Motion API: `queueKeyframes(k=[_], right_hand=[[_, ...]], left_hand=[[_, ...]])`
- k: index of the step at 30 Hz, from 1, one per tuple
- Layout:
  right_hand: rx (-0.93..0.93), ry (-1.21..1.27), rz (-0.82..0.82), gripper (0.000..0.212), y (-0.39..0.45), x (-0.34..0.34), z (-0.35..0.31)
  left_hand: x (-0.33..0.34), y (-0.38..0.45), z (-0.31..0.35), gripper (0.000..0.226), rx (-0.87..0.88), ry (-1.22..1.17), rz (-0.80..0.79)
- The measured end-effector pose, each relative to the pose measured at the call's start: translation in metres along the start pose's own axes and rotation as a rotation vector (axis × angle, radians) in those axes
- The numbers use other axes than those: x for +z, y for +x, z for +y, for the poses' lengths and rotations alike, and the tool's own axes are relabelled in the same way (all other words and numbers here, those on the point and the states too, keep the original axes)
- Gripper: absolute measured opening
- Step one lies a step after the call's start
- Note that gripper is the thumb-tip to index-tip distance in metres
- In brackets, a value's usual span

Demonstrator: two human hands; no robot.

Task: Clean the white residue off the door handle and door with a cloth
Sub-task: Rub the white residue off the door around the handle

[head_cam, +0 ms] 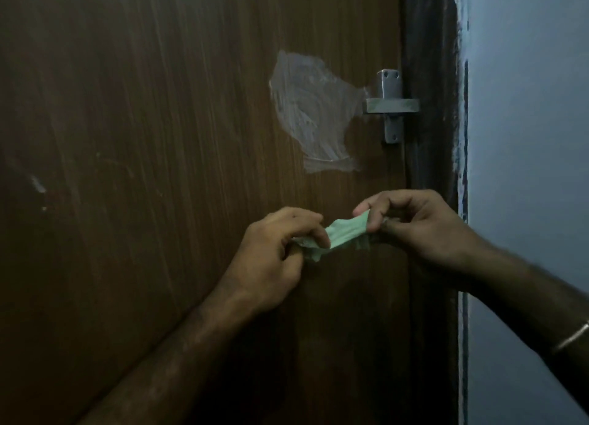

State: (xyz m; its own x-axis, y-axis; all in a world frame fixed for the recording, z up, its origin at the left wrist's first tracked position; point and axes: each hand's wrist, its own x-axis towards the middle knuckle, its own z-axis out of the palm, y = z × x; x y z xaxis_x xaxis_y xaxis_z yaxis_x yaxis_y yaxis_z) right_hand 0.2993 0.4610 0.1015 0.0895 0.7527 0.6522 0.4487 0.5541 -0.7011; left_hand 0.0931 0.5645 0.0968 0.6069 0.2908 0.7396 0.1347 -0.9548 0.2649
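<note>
A brown wooden door (159,138) fills most of the view. A smeared patch of white residue (310,109) lies on it just left of the metal door handle (391,105), and the smear reaches the handle's left end. Below the patch, a small pale green cloth (345,232) is stretched between both hands. My left hand (274,259) pinches its lower left end. My right hand (417,227) pinches its upper right end. The cloth is held in front of the door, well below the residue.
The dark door frame (427,74) runs down the right of the door. Beyond it stands a pale blue wall (526,138) with ragged paint along its edge. Small white specks (39,187) mark the door at far left. A thin bangle (570,337) circles my right wrist.
</note>
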Motion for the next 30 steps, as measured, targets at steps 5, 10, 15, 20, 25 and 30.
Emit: queueKeyframes(k=[5, 10, 15, 20, 25, 30], right_hand=[[-0.03, -0.138, -0.092, 0.021, -0.007, -0.004, -0.003], [0.155, -0.136, -0.097, 0.018, -0.013, 0.002, -0.01], [0.431, 0.271, -0.016, 0.04, -0.011, 0.007, -0.017], [0.51, 0.656, -0.072, 0.023, -0.01, 0.008, -0.027], [0.425, 0.797, 0.058, 0.036, -0.008, 0.023, -0.023], [0.277, 0.424, 0.283, 0.047, -0.003, 0.034, -0.026]], left_hand=[[0.001, -0.004, 0.005, 0.035, -0.04, 0.041, 0.001], [-0.009, 0.002, 0.012, 0.025, -0.314, -0.491, -0.036], [-0.009, 0.012, 0.017, 0.031, -0.446, -0.892, -0.009], [-0.014, 0.014, 0.02, 0.018, -0.408, -0.651, 0.007], [-0.002, 0.015, 0.029, 0.026, -0.324, -0.306, -0.065], [-0.003, 0.016, 0.029, 0.029, -0.526, -0.9, -0.092]])
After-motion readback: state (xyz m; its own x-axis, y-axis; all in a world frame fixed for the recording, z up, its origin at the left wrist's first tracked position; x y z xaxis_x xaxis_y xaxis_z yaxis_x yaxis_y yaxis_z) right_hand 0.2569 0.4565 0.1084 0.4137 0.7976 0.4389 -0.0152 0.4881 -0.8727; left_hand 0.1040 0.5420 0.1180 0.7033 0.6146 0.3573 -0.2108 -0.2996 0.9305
